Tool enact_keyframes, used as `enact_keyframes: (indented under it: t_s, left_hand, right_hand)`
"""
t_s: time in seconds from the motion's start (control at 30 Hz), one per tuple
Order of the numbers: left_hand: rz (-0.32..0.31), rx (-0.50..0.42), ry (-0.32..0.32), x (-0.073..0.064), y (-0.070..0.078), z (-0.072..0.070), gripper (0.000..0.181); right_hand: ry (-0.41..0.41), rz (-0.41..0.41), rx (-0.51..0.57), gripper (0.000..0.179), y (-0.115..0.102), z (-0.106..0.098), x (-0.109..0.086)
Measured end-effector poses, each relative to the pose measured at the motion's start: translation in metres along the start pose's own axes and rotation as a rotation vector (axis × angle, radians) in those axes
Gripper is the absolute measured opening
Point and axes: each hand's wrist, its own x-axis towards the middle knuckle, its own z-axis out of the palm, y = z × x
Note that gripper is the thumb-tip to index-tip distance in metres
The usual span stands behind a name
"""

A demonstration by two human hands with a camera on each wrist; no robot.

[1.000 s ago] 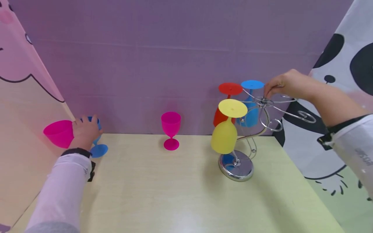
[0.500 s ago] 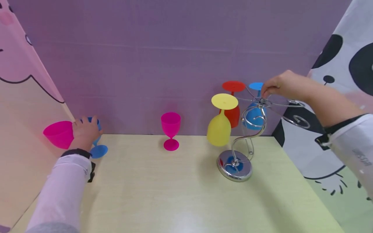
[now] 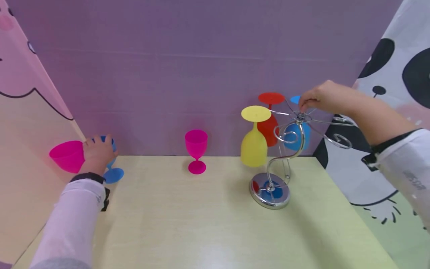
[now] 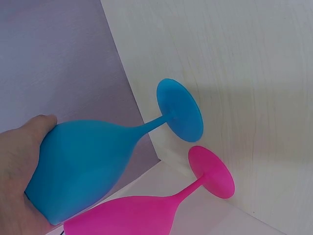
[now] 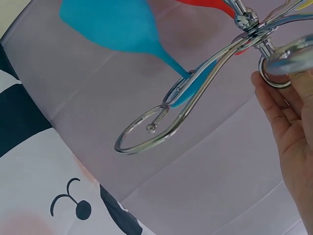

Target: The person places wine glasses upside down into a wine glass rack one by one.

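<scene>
My right hand pinches the small ring on top of a chrome stemware rack, whose round base stands on the table. Hanging upside down by their feet from its arms are a yellow goblet, a red goblet and a blue goblet, which my hand partly covers in the head view. Far to the left, my left hand holds an upright blue goblet round its bowl, thumb along one side. Close beside it is a pink goblet, its foot hidden by my hand in the head view.
Another pink goblet stands upright near the back edge of the pale wooden table. A purple backdrop rises behind, with printed panels at left and right. Bare loops of the rack stick out to the right.
The rack top has turned: the yellow goblet swung left and back, the red and hanging blue ones shifted right. The right hand moved slightly left. The left hand has stayed put.
</scene>
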Motion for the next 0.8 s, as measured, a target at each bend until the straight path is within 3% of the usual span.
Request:
enact_keyframes:
  t_s: [0.3,0.8]
  left_hand:
    - [-0.002,-0.003,0.023,0.005,-0.003,0.004,0.069]
    - [0.005,0.017,0.018,0.007,-0.007,0.003,0.071]
  right_hand:
    - [0.02,-0.027,-0.024,0.011,-0.004,0.0,0.004]
    - [0.002,0.085,-0.042,0.015,-0.021,0.0,0.011]
